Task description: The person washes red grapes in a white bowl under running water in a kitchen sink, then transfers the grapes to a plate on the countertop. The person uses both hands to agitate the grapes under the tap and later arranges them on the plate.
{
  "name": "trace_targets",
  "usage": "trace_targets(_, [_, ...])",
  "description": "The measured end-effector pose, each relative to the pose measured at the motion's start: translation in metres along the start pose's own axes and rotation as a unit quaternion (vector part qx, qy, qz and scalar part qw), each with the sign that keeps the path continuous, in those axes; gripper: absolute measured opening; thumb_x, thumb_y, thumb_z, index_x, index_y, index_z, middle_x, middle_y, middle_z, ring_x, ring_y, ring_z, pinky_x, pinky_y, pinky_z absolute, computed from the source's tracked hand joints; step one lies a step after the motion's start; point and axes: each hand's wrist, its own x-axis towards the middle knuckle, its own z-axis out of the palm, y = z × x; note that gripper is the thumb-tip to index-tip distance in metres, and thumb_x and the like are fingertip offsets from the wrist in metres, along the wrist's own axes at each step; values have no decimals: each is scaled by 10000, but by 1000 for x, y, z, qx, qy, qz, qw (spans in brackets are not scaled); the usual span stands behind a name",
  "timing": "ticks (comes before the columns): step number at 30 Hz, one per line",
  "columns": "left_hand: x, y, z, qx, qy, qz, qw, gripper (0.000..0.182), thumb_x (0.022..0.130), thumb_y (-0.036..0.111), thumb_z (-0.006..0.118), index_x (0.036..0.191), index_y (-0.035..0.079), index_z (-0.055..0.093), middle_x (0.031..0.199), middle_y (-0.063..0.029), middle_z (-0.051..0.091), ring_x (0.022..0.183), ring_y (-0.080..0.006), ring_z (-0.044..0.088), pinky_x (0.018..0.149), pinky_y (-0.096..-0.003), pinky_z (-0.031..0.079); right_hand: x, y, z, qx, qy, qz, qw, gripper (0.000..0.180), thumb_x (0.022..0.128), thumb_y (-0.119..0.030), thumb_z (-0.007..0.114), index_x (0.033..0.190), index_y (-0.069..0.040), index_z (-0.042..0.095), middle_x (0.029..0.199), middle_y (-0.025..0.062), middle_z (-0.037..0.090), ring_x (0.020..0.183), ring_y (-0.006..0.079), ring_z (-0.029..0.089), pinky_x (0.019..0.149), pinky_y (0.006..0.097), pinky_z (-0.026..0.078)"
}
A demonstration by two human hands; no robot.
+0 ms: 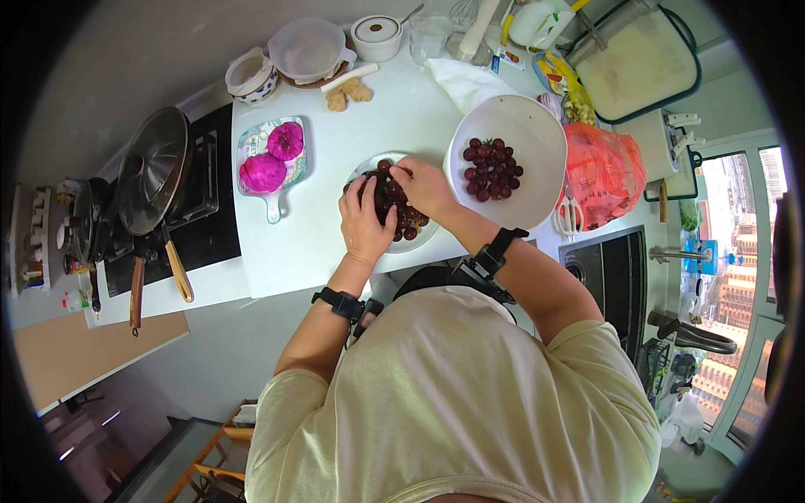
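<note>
A heap of dark red grapes (410, 233) lies on a white plate (429, 241) near the counter's front edge. My left hand (368, 220) curls around the near left side of the heap, thumb and fingers on the fruit. From the right, my right hand (429, 188) reaches over the top with bent fingers on the grapes; its fingertips are partly hidden. To the right stands a large white bowl (534, 135), with a smaller bunch of grapes (492, 168) at its bottom.
Left of the plate, a patterned tray (295, 173) bears two dragon fruit halves (263, 173). Ginger (349, 93), a white cloth (468, 85) and lidded pots line the back. Scissors (569, 215) and a red plastic bag (604, 176) lie beside the bowl, near the sink (607, 270). A lidded pan (154, 170) is on the stove.
</note>
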Motion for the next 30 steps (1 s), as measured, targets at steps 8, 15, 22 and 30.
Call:
trace_targets(8, [10, -23, -6, -20, -40, 36, 998, 518, 772, -15, 530, 1281, 69, 487, 1218, -141, 548, 1030, -352, 533, 900, -417, 448, -5, 6, -8, -87, 17, -88, 992, 184, 880, -205, 602, 932, -33, 637, 809, 130, 666, 700, 246, 644, 647, 349, 509])
trace_targets(15, [10, -20, 0, 17, -24, 18, 999, 552, 760, -49, 513, 1300, 56, 464, 1230, -151, 535, 995, -367, 541, 872, -427, 461, -29, 5, -13, 119, -92, 93, 984, 116, 798, -40, 600, 907, -25, 563, 791, 147, 586, 673, 270, 571, 600, 347, 471])
trace_targets(22, [15, -19, -3, 27, 2, 10, 1000, 555, 752, -92, 470, 1290, 44, 463, 1189, -182, 514, 1060, -372, 544, 870, -421, 478, -58, 28, 5, -281, -153, -339, 885, 243, 739, -19, 565, 976, 6, 516, 1073, 171, 460, 1009, 324, 469, 822, 342, 454])
trace_targets(30, [48, -10, -17, -2, -120, 135, 983, 470, 772, -34, 507, 1230, 73, 528, 1176, -102, 567, 952, -328, 595, 772, -401, 525, -56, 33, -4, -419, -125, -532, 725, 125, 756, -143, 561, 875, -114, 586, 896, 15, 520, 932, 186, 514, 817, 303, 454])
